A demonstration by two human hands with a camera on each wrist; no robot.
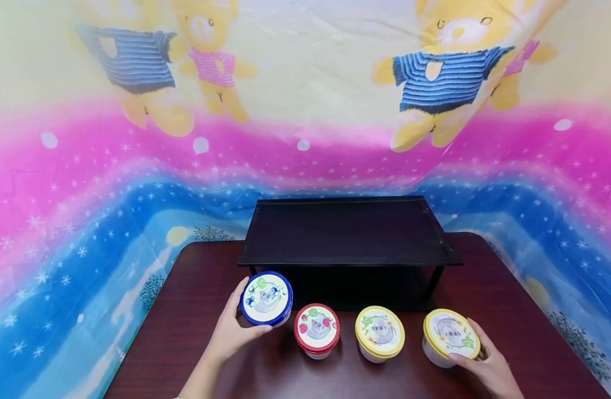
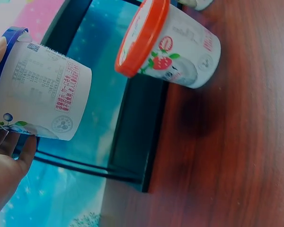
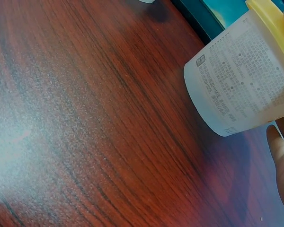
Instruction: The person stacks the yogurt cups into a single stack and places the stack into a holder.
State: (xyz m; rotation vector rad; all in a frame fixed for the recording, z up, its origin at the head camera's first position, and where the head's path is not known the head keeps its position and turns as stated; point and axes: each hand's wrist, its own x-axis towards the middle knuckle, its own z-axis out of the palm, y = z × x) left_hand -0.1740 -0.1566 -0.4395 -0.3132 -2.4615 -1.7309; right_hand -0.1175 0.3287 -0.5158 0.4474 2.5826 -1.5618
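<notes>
My left hand [image 1: 234, 331] grips a white tub with a blue lid [image 1: 266, 298] by its rim, blueberries printed on top. In the left wrist view that blue-lidded tub [image 2: 42, 90] is off the table, beside the black stand. On the right, my right hand [image 1: 488, 363] holds a yellow-lidded tub [image 1: 451, 336], thumb at the front of the lid and fingers behind. Between the hands stand a red-lidded tub [image 1: 317, 330] with strawberries on it and another yellow-lidded tub [image 1: 380, 333]. The right wrist view shows the printed side of the held yellow-lidded tub [image 3: 241, 75].
A low black two-level stand [image 1: 350, 233] stands at the back of the dark wood table [image 1: 200, 288], behind the row of tubs. Around the table's back and sides hangs a cloth [image 1: 305, 111] printed with teddy bears and snowflakes.
</notes>
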